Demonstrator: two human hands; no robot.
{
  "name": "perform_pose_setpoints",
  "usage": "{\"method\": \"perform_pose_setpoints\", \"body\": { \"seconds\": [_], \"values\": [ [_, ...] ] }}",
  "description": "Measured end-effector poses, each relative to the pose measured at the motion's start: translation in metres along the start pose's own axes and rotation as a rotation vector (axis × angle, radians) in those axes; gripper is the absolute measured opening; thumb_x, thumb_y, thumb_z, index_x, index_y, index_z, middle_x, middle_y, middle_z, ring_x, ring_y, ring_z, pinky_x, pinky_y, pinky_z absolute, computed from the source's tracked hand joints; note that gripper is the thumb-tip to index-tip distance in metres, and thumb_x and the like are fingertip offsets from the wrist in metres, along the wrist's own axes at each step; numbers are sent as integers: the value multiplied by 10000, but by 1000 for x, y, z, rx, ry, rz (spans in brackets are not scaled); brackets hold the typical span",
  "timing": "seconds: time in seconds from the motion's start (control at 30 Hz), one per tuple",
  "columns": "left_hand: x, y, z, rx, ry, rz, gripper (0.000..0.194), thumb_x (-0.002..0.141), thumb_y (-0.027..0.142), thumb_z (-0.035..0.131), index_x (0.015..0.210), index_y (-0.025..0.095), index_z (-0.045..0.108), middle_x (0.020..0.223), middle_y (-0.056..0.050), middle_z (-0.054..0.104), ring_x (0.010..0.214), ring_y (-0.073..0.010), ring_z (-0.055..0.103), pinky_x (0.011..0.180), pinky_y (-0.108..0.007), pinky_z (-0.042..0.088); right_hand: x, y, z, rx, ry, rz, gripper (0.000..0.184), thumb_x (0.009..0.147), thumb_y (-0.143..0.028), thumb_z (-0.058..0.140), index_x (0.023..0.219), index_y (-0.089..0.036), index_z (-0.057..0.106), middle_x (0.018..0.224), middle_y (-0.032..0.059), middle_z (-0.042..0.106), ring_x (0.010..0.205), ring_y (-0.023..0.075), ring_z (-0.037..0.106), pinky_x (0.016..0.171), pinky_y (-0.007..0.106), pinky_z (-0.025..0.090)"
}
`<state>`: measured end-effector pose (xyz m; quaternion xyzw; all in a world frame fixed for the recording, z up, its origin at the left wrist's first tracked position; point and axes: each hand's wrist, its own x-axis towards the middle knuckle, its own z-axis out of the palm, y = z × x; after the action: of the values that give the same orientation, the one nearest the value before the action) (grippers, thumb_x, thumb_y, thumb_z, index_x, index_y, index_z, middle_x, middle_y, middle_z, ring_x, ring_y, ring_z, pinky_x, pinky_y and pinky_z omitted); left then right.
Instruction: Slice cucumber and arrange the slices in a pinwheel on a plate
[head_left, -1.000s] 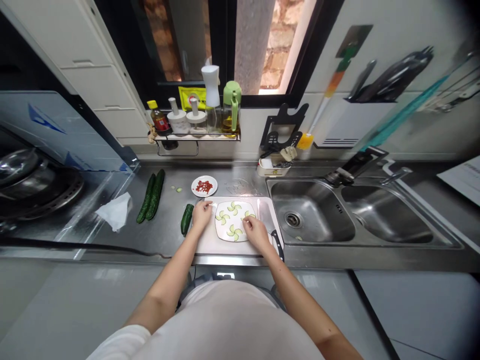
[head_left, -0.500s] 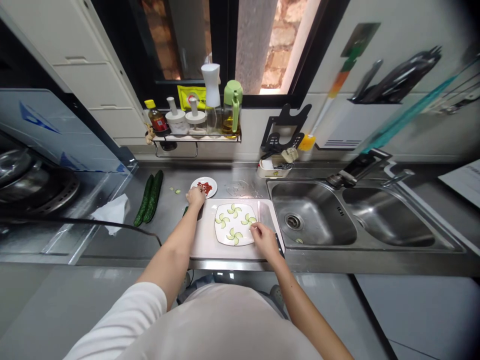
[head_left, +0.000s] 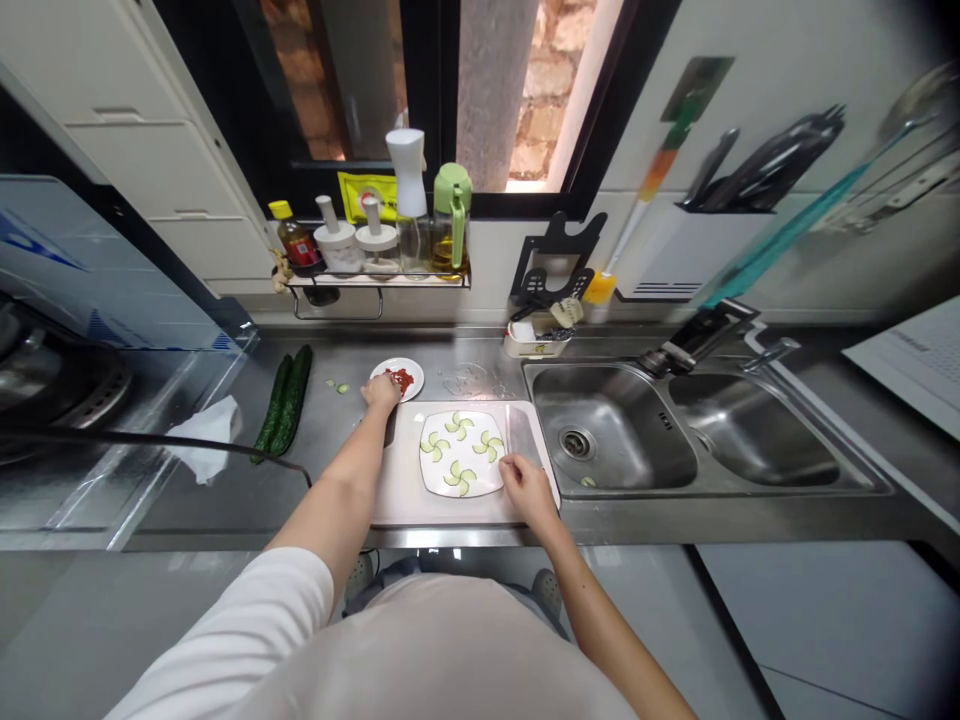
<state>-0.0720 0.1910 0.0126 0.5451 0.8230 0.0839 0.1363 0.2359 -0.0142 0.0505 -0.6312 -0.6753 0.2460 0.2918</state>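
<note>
My left hand (head_left: 381, 392) reaches to the small white plate (head_left: 415, 368), its fingers bent together at the chopped red pieces (head_left: 403, 380); what the fingertips pinch, if anything, is hidden. A white squarish plate (head_left: 459, 451) rests on the pale cutting board (head_left: 397, 500). Thin cucumber slices (head_left: 460, 474) lie on it in several pinwheel shapes. By that plate's right rim, my right hand (head_left: 527, 490) is closed with its fingers curled, and nothing shows in it. A knife's wide blade (head_left: 523, 430) lies on the board's right side, its handle covered by my right hand and forearm.
Two whole cucumbers (head_left: 283, 402) and a crumpled white cloth (head_left: 206, 438) lie to the left. A black cord (head_left: 247, 449) crosses there. The double sink (head_left: 611, 425) is on the right. Behind are a seasoning rack (head_left: 379, 280) and a utensil caddy (head_left: 538, 345).
My left hand has gone from the board's left edge up to the red pieces. My right hand has drawn back from the right-hand cucumber pinwheel to the plate's rim. The view has shifted slightly.
</note>
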Motion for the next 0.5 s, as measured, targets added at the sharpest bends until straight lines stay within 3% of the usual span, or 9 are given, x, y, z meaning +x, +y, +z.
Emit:
{"method": "perform_pose_setpoints", "body": {
  "seconds": [0.2, 0.5],
  "values": [
    [2, -4, 0, -55, -11, -51, 281, 904, 342, 442, 984, 248, 695, 1095, -112, 700, 1047, -284, 622, 858, -394, 412, 1, 1, 0, 14, -4, 26, 292, 876, -379, 429, 843, -199, 657, 687, 33, 626, 657, 179, 560, 599, 261, 362],
    [6, -6, 2, -105, -16, -50, 216, 838, 320, 539, 928, 219, 707, 1070, -145, 705, 1047, -313, 626, 861, -409, 420, 4, 0, 1, 30, -9, 17, 277, 874, -367, 435, 840, -204, 656, 719, 38, 648, 669, 181, 569, 606, 262, 371]
  ]
}}
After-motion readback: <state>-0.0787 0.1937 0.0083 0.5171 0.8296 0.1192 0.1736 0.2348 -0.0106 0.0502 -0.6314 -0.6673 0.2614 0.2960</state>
